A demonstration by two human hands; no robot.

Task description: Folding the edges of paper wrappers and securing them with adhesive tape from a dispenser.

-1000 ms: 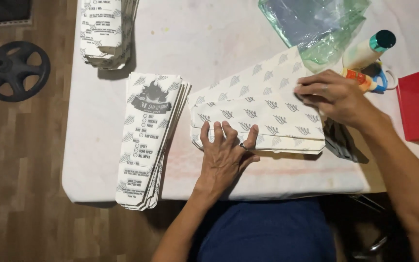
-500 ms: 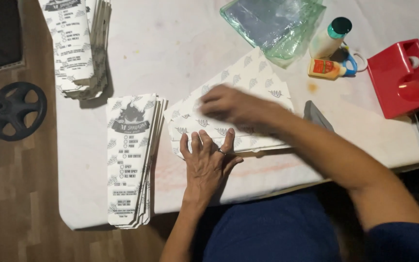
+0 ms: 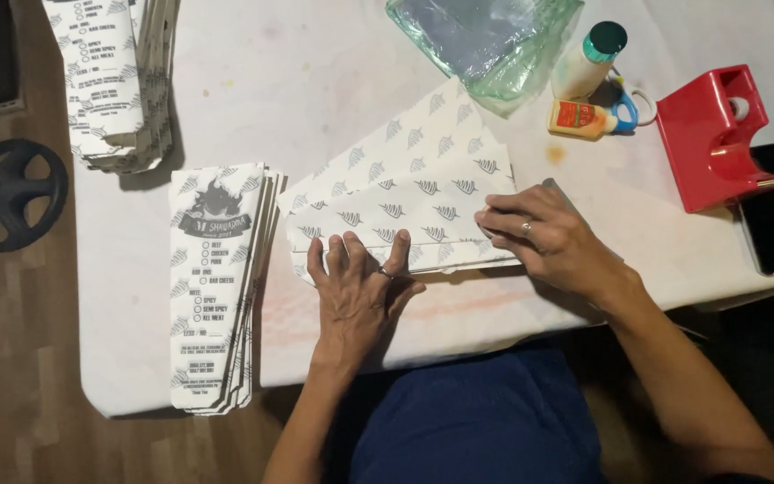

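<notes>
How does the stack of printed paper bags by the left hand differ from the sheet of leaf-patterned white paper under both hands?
The stack of printed paper bags lies lengthwise toward the person, untouched; the leaf-patterned white paper lies crosswise, pressed flat by the left hand and the right hand. The bags carry a dark emblem and lines of print; the paper shows only small repeated leaves. The bags are many, piled; the paper looks like a single folded piece. Both are white with grey print.

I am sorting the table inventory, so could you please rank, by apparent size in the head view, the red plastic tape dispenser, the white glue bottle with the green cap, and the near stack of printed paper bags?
1. Near stack of printed paper bags, clearly largest.
2. Red plastic tape dispenser.
3. White glue bottle with the green cap, smallest.
</notes>
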